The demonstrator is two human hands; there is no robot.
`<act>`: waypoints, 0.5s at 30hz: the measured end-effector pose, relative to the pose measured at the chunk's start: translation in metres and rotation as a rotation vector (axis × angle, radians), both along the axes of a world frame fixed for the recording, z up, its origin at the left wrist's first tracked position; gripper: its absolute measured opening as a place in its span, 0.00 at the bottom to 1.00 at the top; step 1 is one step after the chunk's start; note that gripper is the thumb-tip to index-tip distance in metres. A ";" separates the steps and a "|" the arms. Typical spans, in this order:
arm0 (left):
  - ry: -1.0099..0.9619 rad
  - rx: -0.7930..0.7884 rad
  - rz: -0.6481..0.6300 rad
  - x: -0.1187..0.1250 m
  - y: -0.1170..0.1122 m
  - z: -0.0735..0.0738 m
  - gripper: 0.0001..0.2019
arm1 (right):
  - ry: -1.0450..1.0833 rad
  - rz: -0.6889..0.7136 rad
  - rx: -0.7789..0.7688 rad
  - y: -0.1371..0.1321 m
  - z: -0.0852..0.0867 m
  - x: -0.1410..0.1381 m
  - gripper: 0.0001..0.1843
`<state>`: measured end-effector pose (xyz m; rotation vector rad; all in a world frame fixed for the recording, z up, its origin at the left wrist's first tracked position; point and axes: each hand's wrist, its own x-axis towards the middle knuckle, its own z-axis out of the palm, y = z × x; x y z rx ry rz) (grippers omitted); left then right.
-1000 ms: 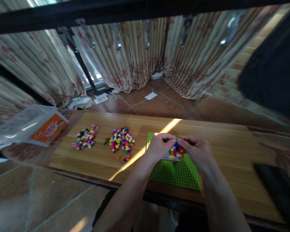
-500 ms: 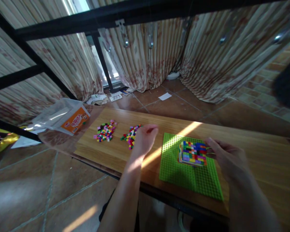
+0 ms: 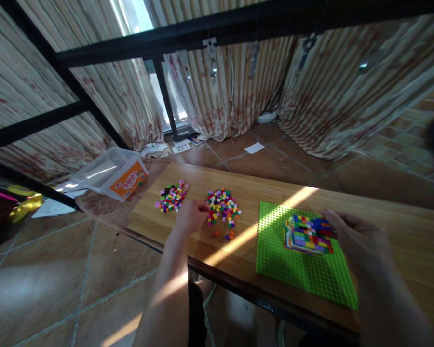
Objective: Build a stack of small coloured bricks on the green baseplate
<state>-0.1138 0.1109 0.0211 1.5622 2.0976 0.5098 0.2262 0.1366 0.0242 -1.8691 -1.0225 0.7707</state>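
My left hand (image 3: 191, 216) rests on the wooden table (image 3: 249, 190) between two piles of small coloured bricks. Its fingers are curled and pinch at the left edge of the nearer pile (image 3: 224, 206). What they hold, if anything, is too small to make out. The second pile (image 3: 172, 197) lies to its left. My right hand (image 3: 359, 239) sits at the right side of a multicoloured brick block (image 3: 308, 234) built on a green studded baseplate (image 3: 304, 272). Its fingers curl against the block's right edge.
A clear plastic tub with an orange label (image 3: 112, 174) lies tilted at the table's left end. A few loose bricks (image 3: 227, 235) lie in front of the nearer pile. Black metal bars (image 3: 173, 41) cross overhead, and curtains hang behind. Papers lie on the tiled floor.
My left hand left the brick block and went left to the nearer brick pile. My right hand stayed at the block's right side. The camera view swung left.
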 end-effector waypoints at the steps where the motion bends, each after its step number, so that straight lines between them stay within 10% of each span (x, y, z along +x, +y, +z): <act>1: 0.009 -0.003 -0.014 0.002 0.000 -0.001 0.07 | -0.021 -0.001 -0.002 0.000 0.001 -0.001 0.16; 15: 0.170 0.005 -0.028 0.015 0.000 -0.004 0.15 | -0.093 0.081 0.080 0.003 -0.011 0.008 0.20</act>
